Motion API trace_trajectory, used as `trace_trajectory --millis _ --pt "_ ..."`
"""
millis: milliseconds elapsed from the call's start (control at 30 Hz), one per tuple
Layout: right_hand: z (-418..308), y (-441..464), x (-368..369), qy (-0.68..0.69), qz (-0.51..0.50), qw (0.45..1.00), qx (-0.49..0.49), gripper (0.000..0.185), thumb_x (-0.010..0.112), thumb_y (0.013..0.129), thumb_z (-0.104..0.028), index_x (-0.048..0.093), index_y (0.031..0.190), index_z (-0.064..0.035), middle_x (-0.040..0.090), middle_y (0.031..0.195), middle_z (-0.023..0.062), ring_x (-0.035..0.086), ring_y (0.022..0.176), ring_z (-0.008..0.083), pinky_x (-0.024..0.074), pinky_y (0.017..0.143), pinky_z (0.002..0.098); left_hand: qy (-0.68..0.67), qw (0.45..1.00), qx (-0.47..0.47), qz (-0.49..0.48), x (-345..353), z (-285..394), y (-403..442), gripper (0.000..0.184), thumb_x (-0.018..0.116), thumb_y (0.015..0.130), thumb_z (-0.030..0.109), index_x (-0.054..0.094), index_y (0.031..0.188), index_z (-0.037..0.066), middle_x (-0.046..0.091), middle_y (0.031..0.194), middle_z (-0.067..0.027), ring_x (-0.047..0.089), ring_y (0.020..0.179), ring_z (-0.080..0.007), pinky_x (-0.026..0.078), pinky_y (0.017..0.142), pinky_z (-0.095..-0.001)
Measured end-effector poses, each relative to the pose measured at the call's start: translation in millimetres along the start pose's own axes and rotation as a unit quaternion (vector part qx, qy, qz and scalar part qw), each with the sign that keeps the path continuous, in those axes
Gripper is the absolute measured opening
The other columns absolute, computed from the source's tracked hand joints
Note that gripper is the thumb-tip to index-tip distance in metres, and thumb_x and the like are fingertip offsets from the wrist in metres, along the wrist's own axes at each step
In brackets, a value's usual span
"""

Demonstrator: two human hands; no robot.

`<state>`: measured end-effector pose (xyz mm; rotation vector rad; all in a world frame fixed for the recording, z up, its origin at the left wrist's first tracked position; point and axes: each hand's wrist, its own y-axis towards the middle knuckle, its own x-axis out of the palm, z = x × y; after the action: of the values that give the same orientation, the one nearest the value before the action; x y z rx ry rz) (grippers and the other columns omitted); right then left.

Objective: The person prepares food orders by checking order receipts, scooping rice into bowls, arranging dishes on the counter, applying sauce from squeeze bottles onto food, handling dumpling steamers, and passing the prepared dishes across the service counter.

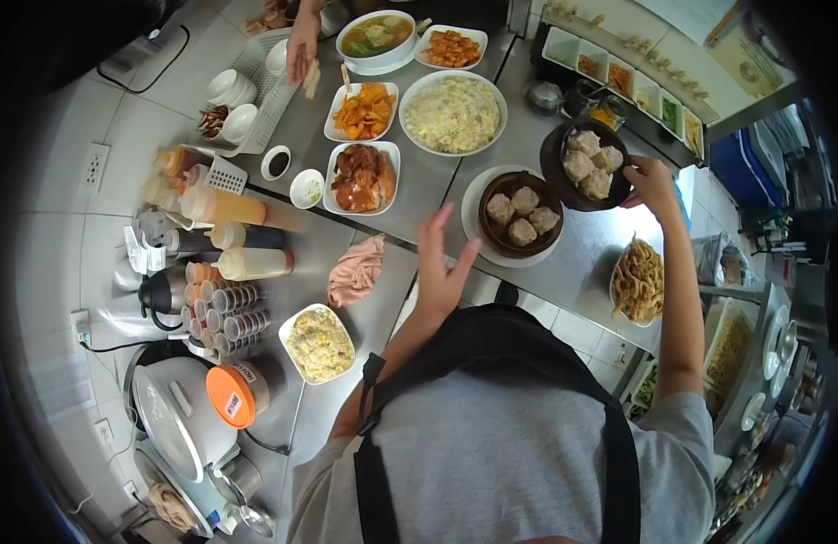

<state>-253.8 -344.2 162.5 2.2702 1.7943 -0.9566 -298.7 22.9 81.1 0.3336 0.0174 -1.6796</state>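
Note:
My right hand (652, 187) grips the rim of a dark bamboo steamer (557, 160), which is tilted and holds several shumai (594, 164). Just left of it and lower, a second steamer (486, 231) with several more shumai (523, 216) sits on a white plate (470, 203). Fingers spread, my left hand (440, 272) hovers left of that plate with nothing in it. A white dish of glazed meat (362, 177) and a large bowl of fried rice (453, 111) are on the steel counter beyond.
Another person's hand (302, 53) reaches in near a white basket (265, 118). A soup bowl (376, 41) stands at the back. Fried noodles (637, 281) lie to the right. Sauce bottles (224, 207), a pink cloth (355, 270) and a rice dish (317, 344) are at left.

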Motion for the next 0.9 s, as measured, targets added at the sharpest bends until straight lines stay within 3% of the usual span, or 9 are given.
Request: trace_trajectory --millis 100,267,367,700,800,900 --pt "-27.6 -22.9 14.7 -0.012 -0.025 0.999 -0.027 0.029 0.053 0.083 -0.006 0.062 0.106 0.0079 0.065 0.074 0.0144 0.066 0.050 0.0224 0.0548 0.044 0.0288 -0.094 0.990 -0.091 -0.046 17.9 -0.5 12.5 0.057 0.055 0.093 0.029 0.037 0.136 -0.003 0.041 0.134 -0.0186 0.035 0.130 -0.0293 0.026 0.108 -0.0395" --pt "-39.0 -37.8 60.4 -0.062 -0.105 0.992 -0.024 0.026 0.054 0.081 -0.006 0.062 0.099 0.0095 0.064 0.070 0.0163 0.066 0.050 0.0234 0.0533 0.043 0.0294 -0.170 0.971 -0.140 -0.095 32.5 -16.5 33.1 0.065 0.034 0.099 0.046 0.029 0.142 -0.003 0.031 0.146 -0.0172 0.028 0.137 -0.0249 0.018 0.112 -0.0328" --pt "-30.3 -32.6 82.5 -0.114 -0.096 0.988 -0.044 0.027 0.053 0.081 -0.011 0.063 0.096 0.0096 0.064 0.065 0.0180 0.066 0.049 0.0270 0.0531 0.048 0.0313 -0.199 0.963 -0.131 -0.127 43.4 -12.3 40.0 0.069 0.030 0.099 0.049 0.026 0.143 -0.004 0.027 0.149 -0.0176 0.025 0.139 -0.0248 0.015 0.113 -0.0319" --pt "-33.9 -40.0 90.7 -0.086 -0.110 0.990 0.033 0.030 0.052 0.085 -0.010 0.061 0.107 0.0065 0.066 0.072 0.0151 0.067 0.053 0.0204 0.0562 0.050 0.0278 -0.164 0.976 -0.092 -0.110 54.3 -27.2 40.0 0.067 0.035 0.099 0.043 0.024 0.142 -0.007 0.029 0.147 -0.0225 0.027 0.137 -0.0289 0.019 0.113 -0.0336" --pt "-22.8 -46.3 91.9 -0.070 -0.058 0.996 -0.011 0.030 0.053 0.082 -0.012 0.064 0.103 0.0067 0.066 0.066 0.0167 0.066 0.050 0.0223 0.0539 0.050 0.0305 -0.150 0.980 -0.080 -0.101 58.7 -31.0 39.4 0.067 0.036 0.099 0.042 0.023 0.142 -0.008 0.029 0.146 -0.0240 0.028 0.137 -0.0302 0.020 0.112 -0.0341" --pt "-23.1 -51.0 90.8 -0.140 -0.040 0.989 -0.009 0.033 0.052 0.085 -0.017 0.063 0.108 0.0042 0.066 0.068 0.0131 0.066 0.054 0.0186 0.0531 0.051 0.0293 -0.139 0.983 -0.072 -0.095 59.6 -35.9 39.5 0.067 0.038 0.099 0.040 0.023 0.142 -0.009 0.030 0.145 -0.0255 0.028 0.137 -0.0314 0.021 0.112 -0.0346"
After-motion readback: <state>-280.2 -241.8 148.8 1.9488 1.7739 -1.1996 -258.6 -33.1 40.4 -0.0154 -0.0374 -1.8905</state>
